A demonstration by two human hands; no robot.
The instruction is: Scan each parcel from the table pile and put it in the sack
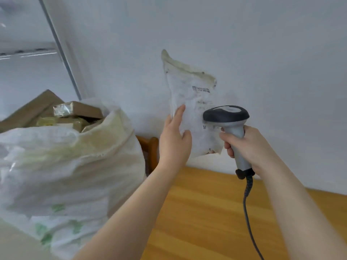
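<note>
Left hand pinches parcel, label print blurred; right hand grips scanner.

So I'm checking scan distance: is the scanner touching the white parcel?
Cannot tell. In the head view the scanner overlaps the white parcel, but this single angle shows neither contact nor a gap.

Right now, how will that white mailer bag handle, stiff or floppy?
Probably floppy: the white mailer bag is wrinkled and its top corner curls. Likely light, since the left hand holds it up by one edge.
</note>
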